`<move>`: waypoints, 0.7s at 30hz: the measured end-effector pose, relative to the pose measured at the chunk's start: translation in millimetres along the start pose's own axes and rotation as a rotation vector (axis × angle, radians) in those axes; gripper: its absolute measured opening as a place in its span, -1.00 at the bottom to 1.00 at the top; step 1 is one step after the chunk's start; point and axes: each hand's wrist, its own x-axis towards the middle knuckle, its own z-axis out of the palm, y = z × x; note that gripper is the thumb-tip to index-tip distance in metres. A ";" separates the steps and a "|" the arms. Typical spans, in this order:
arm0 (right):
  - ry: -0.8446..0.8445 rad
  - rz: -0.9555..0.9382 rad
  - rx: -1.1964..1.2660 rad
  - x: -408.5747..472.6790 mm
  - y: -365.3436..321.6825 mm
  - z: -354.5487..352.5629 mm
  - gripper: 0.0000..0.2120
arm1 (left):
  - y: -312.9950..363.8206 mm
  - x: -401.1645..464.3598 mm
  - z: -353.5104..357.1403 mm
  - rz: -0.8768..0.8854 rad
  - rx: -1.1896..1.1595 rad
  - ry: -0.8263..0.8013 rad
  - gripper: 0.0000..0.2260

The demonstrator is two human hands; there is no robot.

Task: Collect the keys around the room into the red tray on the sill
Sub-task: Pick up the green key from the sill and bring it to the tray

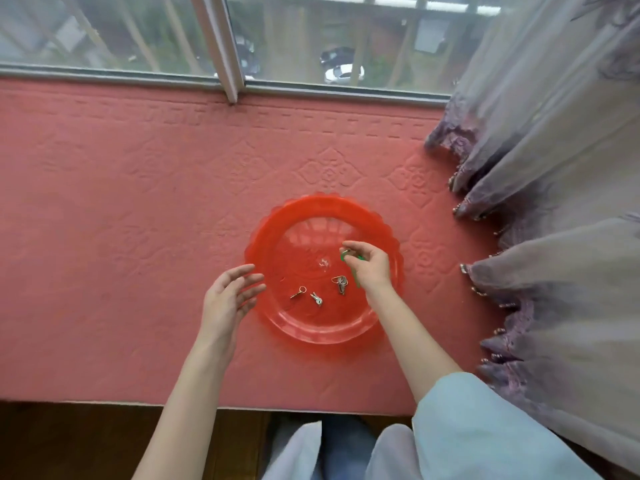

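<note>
A round red tray point(277, 216) with a scalloped rim lies on the sill. Inside it are a key on a gold ring point(298, 292), a small silver key point(316, 298) and a bunch of keys on a ring point(340, 283). My right hand point(367, 265) hovers over the tray's right half and pinches a green key ring with a strap point(346, 255) that hangs down past the palm. My left hand point(230, 296) is at the tray's left rim, fingers spread and relaxed, holding nothing.
The sill is covered by a pink embossed mat point(138, 202). A window point(138, 29) runs along the back. A grey-purple beaded curtain point(554, 168) hangs at the right, close to the tray. The dark wooden floor point(69, 441) lies below the sill's front edge.
</note>
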 end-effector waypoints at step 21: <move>-0.068 -0.185 -0.597 49.9 89.0 67.7 -0.82 | -63.8 56.0 -12.1 -0.096 -0.038 0.030 -0.79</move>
